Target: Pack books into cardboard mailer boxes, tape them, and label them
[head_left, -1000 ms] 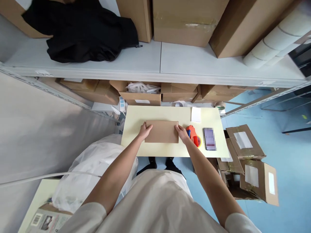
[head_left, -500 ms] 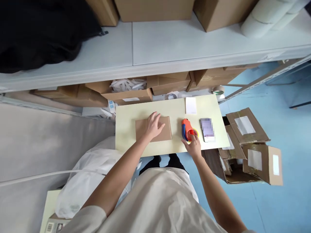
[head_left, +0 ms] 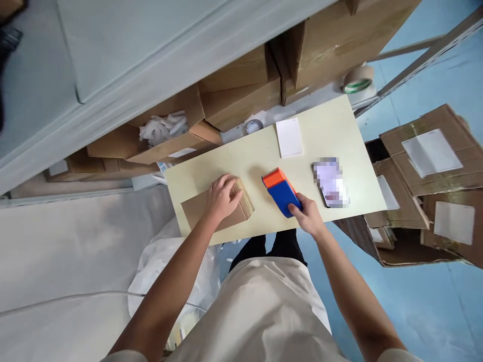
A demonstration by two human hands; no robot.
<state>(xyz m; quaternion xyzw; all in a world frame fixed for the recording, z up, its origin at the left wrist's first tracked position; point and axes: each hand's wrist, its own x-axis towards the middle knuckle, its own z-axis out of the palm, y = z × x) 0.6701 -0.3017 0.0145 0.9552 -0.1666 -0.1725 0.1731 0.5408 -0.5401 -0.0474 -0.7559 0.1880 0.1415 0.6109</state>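
A small brown cardboard box [head_left: 199, 208] lies on the left part of the pale yellow tabletop, turned at an angle. My left hand [head_left: 224, 197] is draped over its right half, fingers curled on the far side and thumb near the right end, holding it. In my right hand [head_left: 308, 213] is an orange and blue tape dispenser [head_left: 281, 193], gripped by its near end and raised over the middle of the table. Its blue side faces up; the tape roll is hidden. A gap separates dispenser and box.
A white paper pad [head_left: 290, 137] and a phone [head_left: 330, 183] lie on the tabletop [head_left: 241, 161]. Behind it, a shelf holds cardboard boxes and tape rolls [head_left: 358, 80]. Open cartons [head_left: 411, 201] stand at the right, a white plastic bag [head_left: 151, 266] at the lower left.
My right hand has taken hold of the tape dispenser, lifted it and turned its blue side up. The box has tilted under my left hand. The view has rotated and come closer.
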